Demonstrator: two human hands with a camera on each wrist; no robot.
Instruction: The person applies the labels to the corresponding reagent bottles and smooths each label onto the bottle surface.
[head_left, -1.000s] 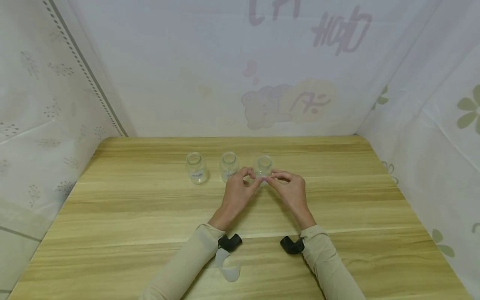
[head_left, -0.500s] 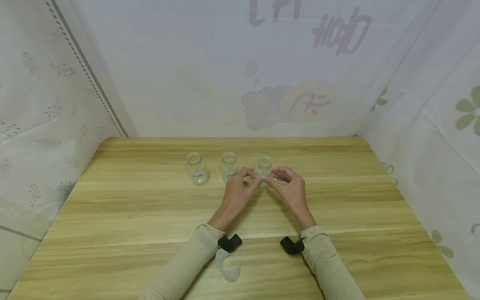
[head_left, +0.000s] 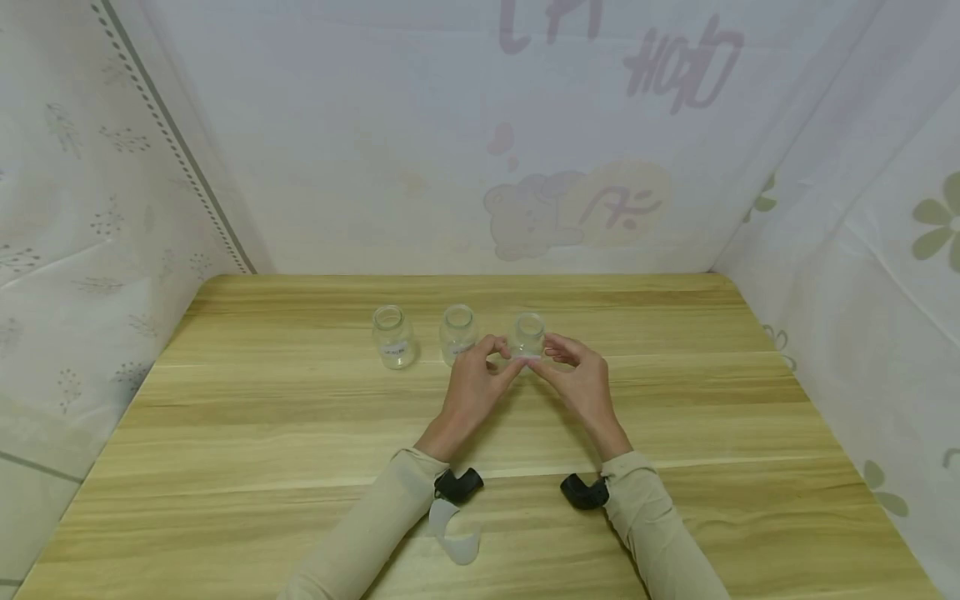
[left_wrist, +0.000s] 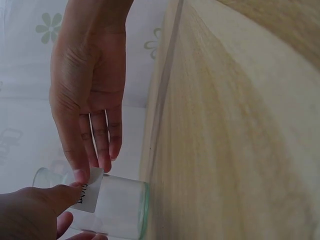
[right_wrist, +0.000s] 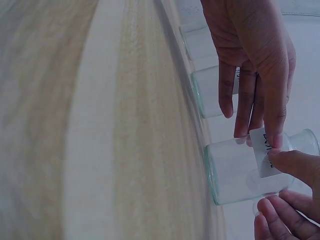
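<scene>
A clear glass jar stands upright and open-mouthed on the table, the rightmost of three in a row. On its near side is a white label with dark print. My left hand holds the jar's left side, fingertips against the glass and thumb on the label. My right hand presses the label with its thumb, while its other fingers extend loosely along the jar's right side; contact with the glass there is unclear. Both thumb tips meet at the label. Part of the label is hidden by the thumbs.
The middle jar and left jar stand to the left, both labelled. A curved whitish strip lies by the left forearm. Black wrist devices show at the left cuff and right cuff. Patterned curtains surround the wooden table.
The right fingers have eased slightly away from the jar's side. The thumbs have shifted a little on the label, and more of it shows. The jars stay put.
</scene>
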